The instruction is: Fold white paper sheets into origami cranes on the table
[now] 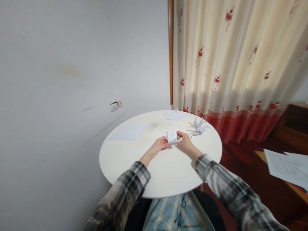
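Note:
A folded white paper crane (pixel 172 138) is held just above the middle of the round white table (pixel 166 173). My left hand (pixel 159 144) grips its left side, fingers closed at the lower edge. On the other side, my right hand (pixel 184 140) pinches the crane near its right point; some of those fingertips are hidden behind the paper. The crane's wings and narrow points stick up between both hands. More folded paper cranes (pixel 199 126) sit in a cluster on the table, beyond my right hand.
Flat white paper sheets (pixel 128 131) lie at the table's left, and paper pieces (pixel 173 115) at its far edge. A wall with a socket (pixel 114 106) stands left, a flowered curtain (pixel 221 64) behind. Printed sheets (pixel 286 165) lie on a wooden surface at right.

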`<state>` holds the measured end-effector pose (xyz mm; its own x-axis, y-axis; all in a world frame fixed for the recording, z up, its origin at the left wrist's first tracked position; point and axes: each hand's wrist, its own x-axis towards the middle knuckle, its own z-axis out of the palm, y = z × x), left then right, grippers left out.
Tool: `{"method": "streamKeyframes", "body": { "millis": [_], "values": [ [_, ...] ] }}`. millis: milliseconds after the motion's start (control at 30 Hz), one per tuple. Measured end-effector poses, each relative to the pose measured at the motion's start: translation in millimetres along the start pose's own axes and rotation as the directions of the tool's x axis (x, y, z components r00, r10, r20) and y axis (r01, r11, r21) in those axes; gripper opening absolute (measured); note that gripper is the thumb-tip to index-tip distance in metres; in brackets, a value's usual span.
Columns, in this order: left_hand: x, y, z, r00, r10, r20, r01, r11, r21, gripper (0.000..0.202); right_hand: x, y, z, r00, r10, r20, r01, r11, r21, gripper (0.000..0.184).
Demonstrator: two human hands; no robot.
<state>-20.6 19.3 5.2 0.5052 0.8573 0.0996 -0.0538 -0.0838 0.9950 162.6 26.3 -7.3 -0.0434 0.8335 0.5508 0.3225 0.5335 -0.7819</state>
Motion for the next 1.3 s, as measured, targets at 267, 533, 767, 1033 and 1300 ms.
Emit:
{"method": "streamKeyframes", "body": {
  "millis": [267, 533, 767, 1033, 1300],
  "values": [
    [8, -8, 1.0, 0.988, 0.120, -0.099, -0.115, 0.992, 0.055, 0.038, 3, 11, 5, 0.977, 0.213, 0.005, -0.207, 0.946, 0.250, 0.016],
    [10, -13, -1.4, 0.973, 0.176, -0.148, -0.157, 0.978, 0.134, 0.035, 4, 6, 3, 0.942, 0.327, 0.069, -0.329, 0.870, 0.367, 0.016],
    [9, -12, -1.7, 0.956, 0.203, -0.212, -0.178, 0.975, 0.130, 0.041, 5, 8, 1, 0.909, 0.410, 0.077, -0.398, 0.799, 0.452, 0.020],
    [7, -9, 0.0, 0.979, 0.165, -0.121, -0.144, 0.975, 0.169, 0.034, 4, -4, -2, 0.912, 0.383, 0.143, -0.396, 0.739, 0.545, 0.019],
    [9, -11, -2.0, 0.984, 0.127, -0.122, -0.115, 0.989, 0.094, 0.042, 7, 1, -3, 0.913, 0.375, 0.160, -0.398, 0.737, 0.546, 0.014]
  ]
}}
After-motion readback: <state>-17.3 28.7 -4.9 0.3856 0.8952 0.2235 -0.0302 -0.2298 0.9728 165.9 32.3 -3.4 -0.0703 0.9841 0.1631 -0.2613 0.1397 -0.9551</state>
